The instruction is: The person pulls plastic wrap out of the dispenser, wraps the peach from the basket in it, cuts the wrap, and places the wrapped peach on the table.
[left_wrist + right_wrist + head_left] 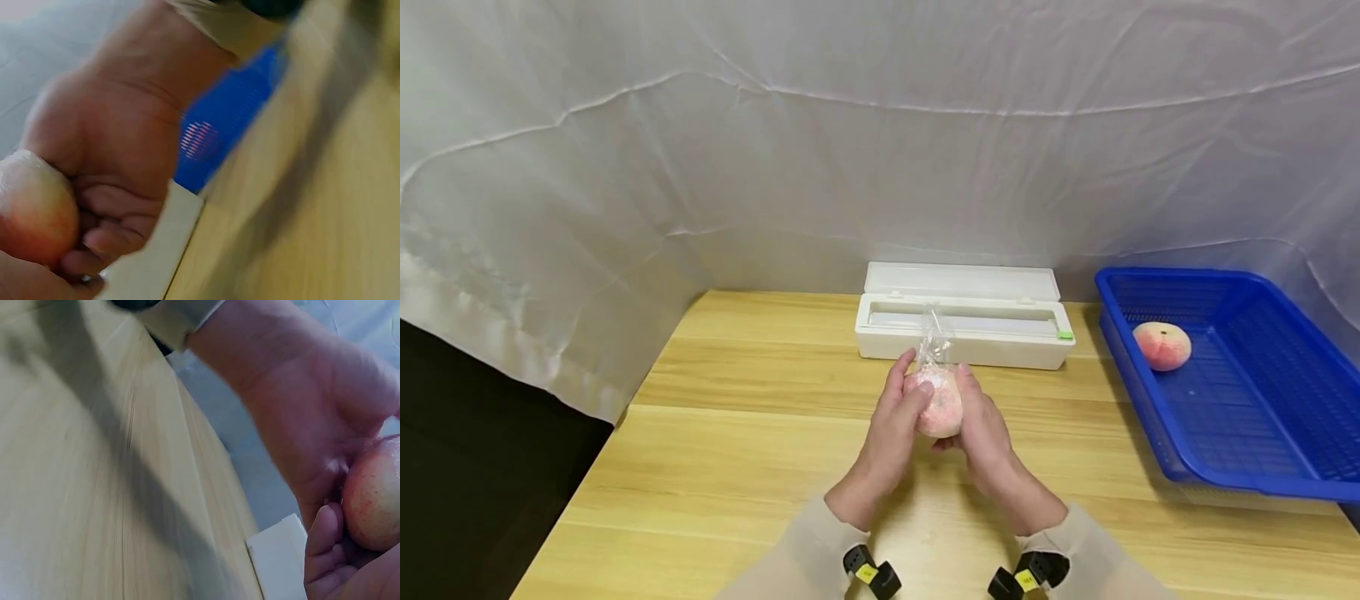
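Observation:
A pink and cream peach (943, 410) in clear plastic film is held between both hands above the wooden table. Above the fruit, the loose end of the film (935, 333) stands up in a crumpled twist. My left hand (887, 429) grips the peach's left side, its thumb lying over the top. On the opposite side my right hand (988, 429) curls round it, with fingertips showing underneath. Both wrist views show the peach (37, 212) partly cut off by the frame edge, with curled fingers close about it. The undersides of the fingers are partly hidden.
Behind the hands stands a long white film dispenser box (955, 345) with its lid (962, 282) raised. A blue plastic basket (1138, 392) at the right holds another peach (1162, 346). A pale curtain (880, 167) hangs behind the table (737, 467).

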### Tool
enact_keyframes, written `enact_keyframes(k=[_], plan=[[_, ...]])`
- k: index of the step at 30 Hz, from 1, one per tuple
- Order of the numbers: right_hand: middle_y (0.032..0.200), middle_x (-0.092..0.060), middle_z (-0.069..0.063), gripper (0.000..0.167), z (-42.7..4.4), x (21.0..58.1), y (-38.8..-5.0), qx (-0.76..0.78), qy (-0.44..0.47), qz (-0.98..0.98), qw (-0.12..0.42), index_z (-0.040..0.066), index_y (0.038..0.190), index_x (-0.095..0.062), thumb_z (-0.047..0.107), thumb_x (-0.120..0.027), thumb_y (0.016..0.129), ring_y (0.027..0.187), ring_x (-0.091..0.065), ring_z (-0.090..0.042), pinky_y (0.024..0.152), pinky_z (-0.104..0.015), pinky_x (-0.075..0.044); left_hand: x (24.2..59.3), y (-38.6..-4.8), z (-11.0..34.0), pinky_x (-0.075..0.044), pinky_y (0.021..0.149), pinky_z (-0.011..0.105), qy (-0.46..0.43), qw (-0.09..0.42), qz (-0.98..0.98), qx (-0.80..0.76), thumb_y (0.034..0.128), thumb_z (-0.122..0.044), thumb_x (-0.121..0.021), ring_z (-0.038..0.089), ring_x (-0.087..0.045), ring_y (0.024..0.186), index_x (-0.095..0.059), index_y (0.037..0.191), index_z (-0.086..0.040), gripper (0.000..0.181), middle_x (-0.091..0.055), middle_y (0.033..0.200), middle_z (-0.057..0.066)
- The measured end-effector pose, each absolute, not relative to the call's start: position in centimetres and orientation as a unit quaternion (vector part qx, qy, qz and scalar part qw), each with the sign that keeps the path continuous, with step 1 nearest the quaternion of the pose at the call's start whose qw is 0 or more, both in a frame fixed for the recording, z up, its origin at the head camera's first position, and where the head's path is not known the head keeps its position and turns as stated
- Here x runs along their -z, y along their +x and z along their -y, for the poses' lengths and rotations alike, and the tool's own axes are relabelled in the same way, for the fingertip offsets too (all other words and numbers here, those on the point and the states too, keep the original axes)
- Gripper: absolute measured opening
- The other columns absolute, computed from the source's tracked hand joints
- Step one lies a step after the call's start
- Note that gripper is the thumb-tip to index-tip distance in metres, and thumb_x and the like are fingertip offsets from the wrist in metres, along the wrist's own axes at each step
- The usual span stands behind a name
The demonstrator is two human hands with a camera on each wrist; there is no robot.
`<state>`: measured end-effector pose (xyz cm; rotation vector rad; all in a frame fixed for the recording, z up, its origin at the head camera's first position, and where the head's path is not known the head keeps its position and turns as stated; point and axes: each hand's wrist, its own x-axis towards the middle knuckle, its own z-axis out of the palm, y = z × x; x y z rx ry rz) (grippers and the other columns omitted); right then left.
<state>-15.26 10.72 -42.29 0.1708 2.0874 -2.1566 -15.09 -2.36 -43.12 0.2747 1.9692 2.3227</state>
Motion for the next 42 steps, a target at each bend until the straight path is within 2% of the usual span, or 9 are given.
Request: enact_keyframes(k=[7, 16, 21, 25, 28, 31, 35, 36, 42], plan=[[0.082, -0.066, -0.007, 0.066, -10.6, 42.4, -15.4, 0.689, 0.055, -0.721, 0.059, -0.001, 0.114, -0.069, 0.052, -0.030, 0.113, 0.068, -0.059, -0.019, 0.056, -0.033, -0.054, 42.9, -15.5, 2.0, -0.045, 0.113, 0.038, 0.067, 0.040, -0.628, -0.775, 0.1122, -0.034, -0.047, 0.020, -0.057, 0.130, -0.048, 0.156, -0.021, 0.045, -0.062, 0.143, 0.008], [0.087, -0.066, -0.008, 0.067, -10.5, 42.2, -15.0, 0.697, 0.048, -0.712, 0.067, -0.001, 0.123, -0.066, 0.055, -0.031, 0.112, 0.073, -0.060, -0.019, 0.060, -0.035, -0.056, 43.1, -15.3, 2.1, -0.034, 0.122, 0.045, 0.075, 0.031, -0.634, -0.769, 0.1150, -0.035, -0.033, 0.020, -0.048, 0.140, -0.044, 0.159, -0.026, 0.046, -0.059, 0.148, 0.005], [0.079, -0.062, -0.003, 0.062, -10.5, 42.8, -15.0, 0.700, 0.062, -0.709, 0.053, 0.000, 0.110, -0.067, 0.050, -0.031, 0.113, 0.069, -0.057, -0.017, 0.059, -0.031, -0.052, 43.1, -15.3, 2.4, -0.025, 0.129, 0.046, 0.067, 0.035, -0.644, -0.761, 0.1164, -0.035, -0.027, 0.020, -0.034, 0.155, -0.036, 0.164, -0.017, 0.052, -0.044, 0.165, 0.005], [0.082, -0.066, 0.002, 0.058, -10.7, 42.8, -15.1, 0.745, 0.081, -0.659, 0.065, 0.003, 0.119, -0.064, 0.053, -0.035, 0.112, 0.069, -0.059, -0.015, 0.059, -0.030, -0.051, 43.2, -15.5, 2.9, -0.024, 0.129, 0.052, 0.042, 0.058, -0.644, -0.762, 0.1156, -0.049, -0.025, 0.027, -0.030, 0.159, -0.025, 0.167, -0.009, 0.066, -0.036, 0.170, 0.010], [0.087, -0.068, 0.002, 0.059, -10.8, 42.5, -15.0, 0.778, 0.086, -0.617, 0.076, 0.005, 0.126, -0.060, 0.056, -0.037, 0.111, 0.070, -0.060, -0.015, 0.060, -0.029, -0.051, 43.1, -15.4, 3.1, -0.037, 0.122, 0.053, 0.045, 0.065, -0.662, -0.746, 0.1135, -0.056, -0.025, 0.031, -0.045, 0.149, -0.023, 0.167, -0.007, 0.073, -0.045, 0.164, 0.015], [0.085, -0.067, 0.001, 0.059, -10.7, 42.3, -14.8, 0.789, 0.081, -0.603, 0.087, 0.006, 0.125, -0.059, 0.058, -0.036, 0.110, 0.068, -0.060, -0.015, 0.060, -0.028, -0.049, 42.9, -15.2, 2.9, -0.058, 0.095, 0.044, 0.072, 0.070, -0.673, -0.733, 0.1136, -0.054, -0.032, 0.027, -0.068, 0.110, -0.037, 0.159, -0.008, 0.065, -0.065, 0.135, 0.017], [0.081, -0.065, 0.000, 0.054, -10.5, 42.4, -14.6, 0.794, 0.081, -0.595, 0.093, 0.007, 0.120, -0.058, 0.056, -0.036, 0.110, 0.064, -0.059, -0.015, 0.058, -0.027, -0.047, 42.8, -15.2, 2.6, -0.054, 0.060, 0.034, 0.103, 0.078, -0.661, -0.739, 0.1139, -0.050, -0.036, 0.020, -0.059, 0.065, -0.058, 0.136, -0.007, 0.053, -0.064, 0.087, 0.010], [0.080, -0.065, 0.000, 0.054, -10.5, 42.5, -14.6, 0.799, 0.084, -0.588, 0.095, 0.007, 0.119, -0.058, 0.056, -0.036, 0.111, 0.063, -0.060, -0.015, 0.058, -0.027, -0.047, 42.8, -15.3, 2.6, -0.054, 0.061, 0.032, 0.100, 0.074, -0.667, -0.735, 0.1139, -0.052, -0.035, 0.017, -0.059, 0.065, -0.061, 0.130, -0.006, 0.056, -0.064, 0.083, 0.008], [0.078, -0.072, -0.005, 0.053, -10.9, 42.3, -14.8, 0.835, 0.076, -0.527, 0.139, 0.008, 0.123, -0.057, 0.055, -0.035, 0.111, 0.056, -0.064, -0.016, 0.050, -0.026, -0.046, 42.9, -15.5, 2.7, -0.050, 0.078, 0.025, 0.053, 0.085, -0.649, -0.754, 0.1139, -0.056, -0.025, 0.013, -0.059, 0.087, -0.046, 0.155, -0.003, 0.070, -0.066, 0.119, 0.015]])
